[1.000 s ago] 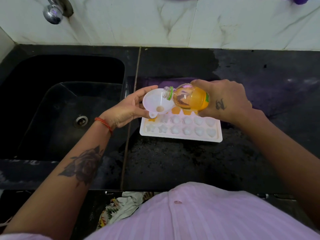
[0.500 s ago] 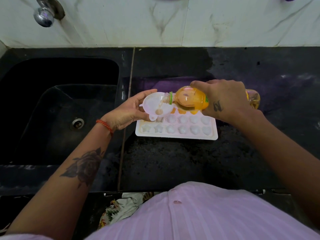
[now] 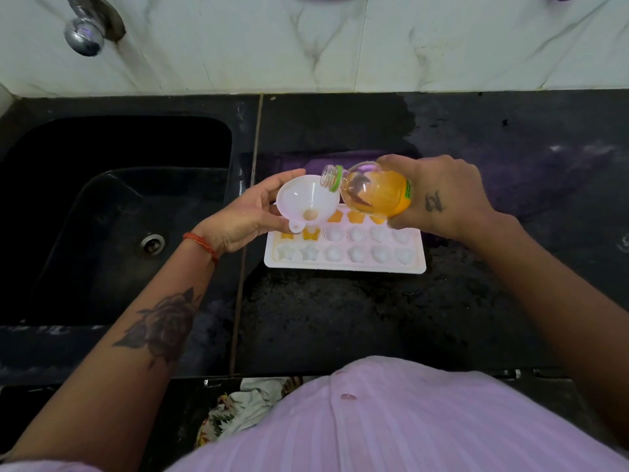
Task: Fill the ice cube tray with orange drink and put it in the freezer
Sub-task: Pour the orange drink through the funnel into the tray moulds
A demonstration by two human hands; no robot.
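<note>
A white ice cube tray (image 3: 343, 264) lies on the black counter. Several of its far and left cells hold orange drink, while the near row looks white. My left hand (image 3: 245, 216) holds a white funnel (image 3: 306, 202) over the tray's left end. My right hand (image 3: 442, 195) grips an uncapped bottle of orange drink (image 3: 371, 195), tipped on its side with its mouth at the funnel's rim. No stream is visible leaving the bottle.
A black sink (image 3: 112, 216) with a drain (image 3: 151, 245) lies left of the tray, with a chrome tap (image 3: 85, 32) above it. White marble tiles (image 3: 340, 46) back the black counter (image 3: 340, 318). My pink shirt (image 3: 374, 420) fills the bottom.
The bottle's mouth has tipped slightly upward and the pouring into the funnel has stopped. One more left cell of the tray now shows orange.
</note>
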